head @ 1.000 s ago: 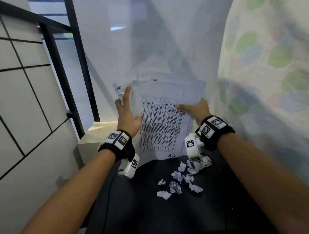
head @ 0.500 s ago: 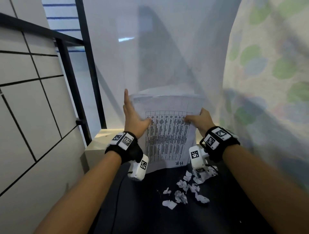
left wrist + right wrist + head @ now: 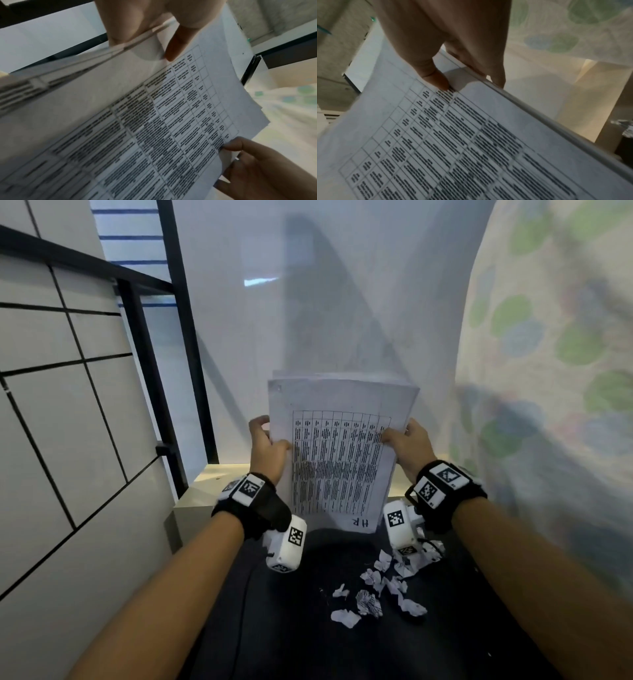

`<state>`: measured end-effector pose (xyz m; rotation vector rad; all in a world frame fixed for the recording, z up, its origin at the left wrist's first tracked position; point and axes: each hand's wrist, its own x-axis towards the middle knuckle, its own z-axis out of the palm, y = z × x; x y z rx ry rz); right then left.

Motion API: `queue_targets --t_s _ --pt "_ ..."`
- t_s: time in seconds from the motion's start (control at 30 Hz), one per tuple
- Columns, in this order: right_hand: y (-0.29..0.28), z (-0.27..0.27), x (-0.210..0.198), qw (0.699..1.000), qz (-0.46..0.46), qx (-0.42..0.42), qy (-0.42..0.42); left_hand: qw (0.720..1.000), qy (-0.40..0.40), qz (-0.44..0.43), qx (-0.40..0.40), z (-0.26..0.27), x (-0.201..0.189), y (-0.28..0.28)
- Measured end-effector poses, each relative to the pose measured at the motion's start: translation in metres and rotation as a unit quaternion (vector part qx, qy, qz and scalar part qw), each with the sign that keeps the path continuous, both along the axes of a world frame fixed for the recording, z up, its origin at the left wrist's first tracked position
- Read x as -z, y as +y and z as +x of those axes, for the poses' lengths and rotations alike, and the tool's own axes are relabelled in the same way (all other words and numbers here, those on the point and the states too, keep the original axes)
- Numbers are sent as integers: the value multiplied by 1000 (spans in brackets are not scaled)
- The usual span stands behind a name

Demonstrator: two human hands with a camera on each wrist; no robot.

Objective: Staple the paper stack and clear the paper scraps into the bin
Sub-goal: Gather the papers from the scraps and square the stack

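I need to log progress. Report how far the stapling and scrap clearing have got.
Done: nothing visibly finished. No staple can be made out in the paper stack, and no stapler or bin is in view. In hand: the left hand and right hand grip the stack's side edges, holding it upright. Left: stapling, then clearing the paper scraps off the dark surface.

The printed table on the paper stack [image 3: 337, 460] is too blurred to read in every view. The stack hides the fingers of both hands behind it, and its lower part is cut off by the frame in both wrist views
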<state>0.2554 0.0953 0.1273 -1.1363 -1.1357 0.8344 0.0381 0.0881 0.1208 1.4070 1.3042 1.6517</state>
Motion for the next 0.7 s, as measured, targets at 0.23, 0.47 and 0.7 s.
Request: queue_targets --t_s 0.23,0.47,0.7 --pt "3 -9 9 1000 -21 -13 -8 998 -11 -57 -36 -5 19 3" --pt "0 -15 4 998 -56 -21 2 997 15 -77 20 -3 22 4" --pt "2 -29 -2 999 -16 -18 -21 999 43 7 -13 5 12 -4"
